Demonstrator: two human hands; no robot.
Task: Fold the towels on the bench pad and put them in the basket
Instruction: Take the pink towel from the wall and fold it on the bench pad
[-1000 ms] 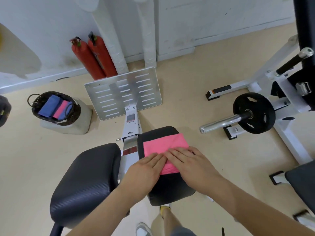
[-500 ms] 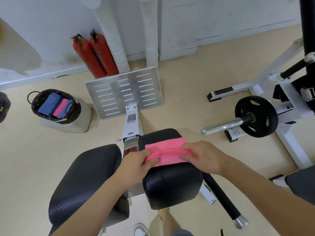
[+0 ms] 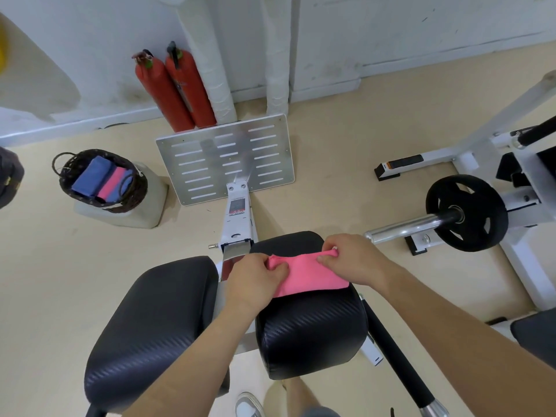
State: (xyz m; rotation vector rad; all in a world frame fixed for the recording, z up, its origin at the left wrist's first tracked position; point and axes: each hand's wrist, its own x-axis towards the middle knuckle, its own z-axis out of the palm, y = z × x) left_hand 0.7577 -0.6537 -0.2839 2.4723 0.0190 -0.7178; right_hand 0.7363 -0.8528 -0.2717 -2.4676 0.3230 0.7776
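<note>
Pink towel [image 3: 311,276] folded, lying across the middle of the right bench pad [image 3: 313,329], lengthwise between the pad's left and right edges. Left hand [image 3: 255,276] pinches the towel's far-left corner, thumb and fingers closed on the cloth at the pad's left edge. Right hand [image 3: 353,258] pinches the far-right corner, fingers curled shut on it, near the pad's far edge. The far edge of the towel is lifted and bunched between the two hands; its near edge rests flat on the pad. Near half of the pad bare; a strip of the far edge also shows beyond the towel. Second, larger pad [image 3: 156,329] lies just left, bare, separated by the white frame [image 3: 237,224]. Basket [image 3: 103,180] stands well apart, far left on the floor atop a pale block [image 3: 150,203], holding folded blue and pink towels [image 3: 102,179]. Open floor between bench and basket. Slotted metal plate [image 3: 228,158] beyond the pads; weight plate on a bar [image 3: 466,213] to the right.
</note>
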